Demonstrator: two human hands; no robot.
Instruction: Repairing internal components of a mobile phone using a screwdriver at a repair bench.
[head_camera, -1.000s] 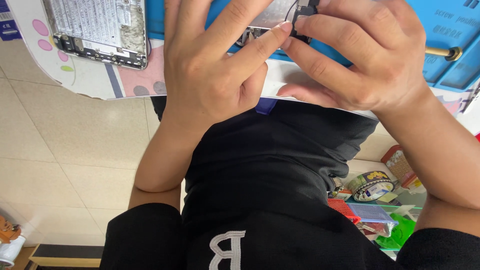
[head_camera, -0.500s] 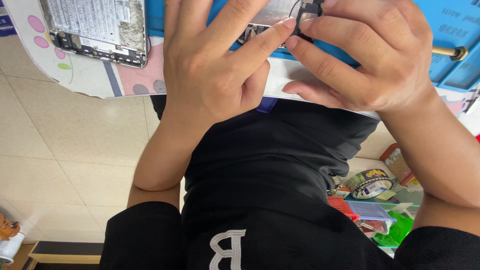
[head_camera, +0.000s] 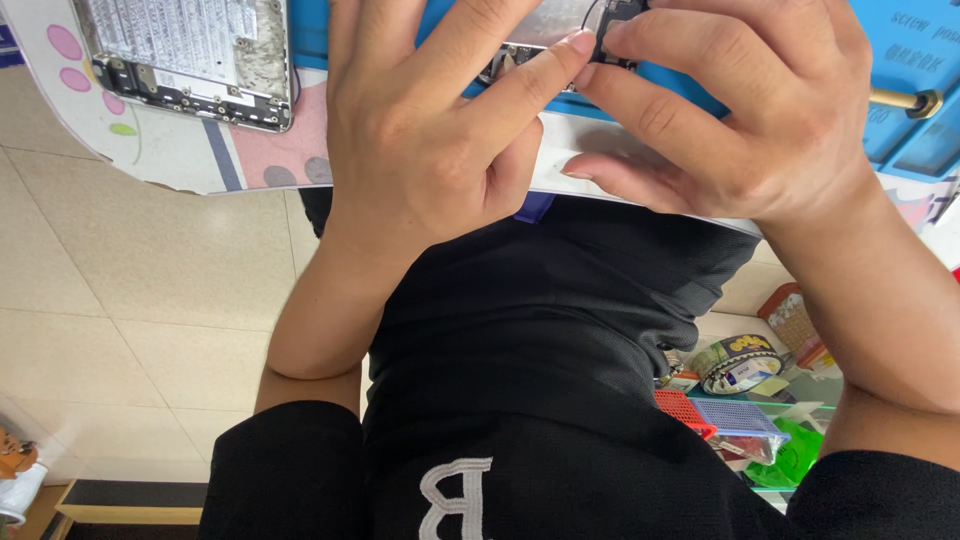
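Both hands work at the top edge of the view, over a blue work mat. My right hand pinches a small black part with a thin wire on it. My left hand lies over a silver metal device piece, fingers reaching past it and out of view, index fingertip pressed against the black part. Much of the silver piece is hidden by the fingers and by the frame edge.
An opened grey device shell with bare circuitry lies at the top left on a white table with pastel dots. A brass-tipped tool rests on the mat at right. Low on the right, a cluttered bin holds tape rolls and small baskets.
Both hands and the table have slid slightly upward in the view. The grip on the black part looks the same.
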